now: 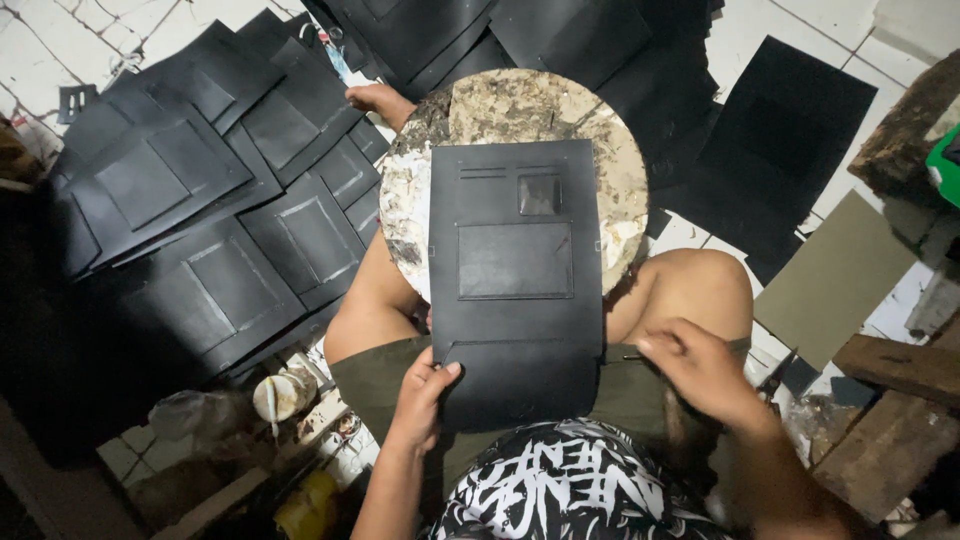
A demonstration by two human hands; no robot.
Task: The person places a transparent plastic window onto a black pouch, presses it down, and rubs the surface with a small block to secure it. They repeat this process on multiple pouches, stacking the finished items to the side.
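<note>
A black leather panel (515, 200) with a stitched pocket and small window lies on a round, glue-stained board (520, 105) resting over my knees. My left hand (420, 400) grips the panel's lower left corner, thumb on top. To the right of the panel, beside my knee, my right hand (700, 370) hovers with its fingers pinched together; it seems to hold something thin and dark, too small to make out. I sit cross-legged on the floor.
Several finished black panels (220, 200) are fanned out on the tiled floor at left, more black sheets (780, 140) at the top and right. An olive card sheet (835, 275) and wooden blocks (890, 400) lie right. A glue pot (282, 393) stands lower left.
</note>
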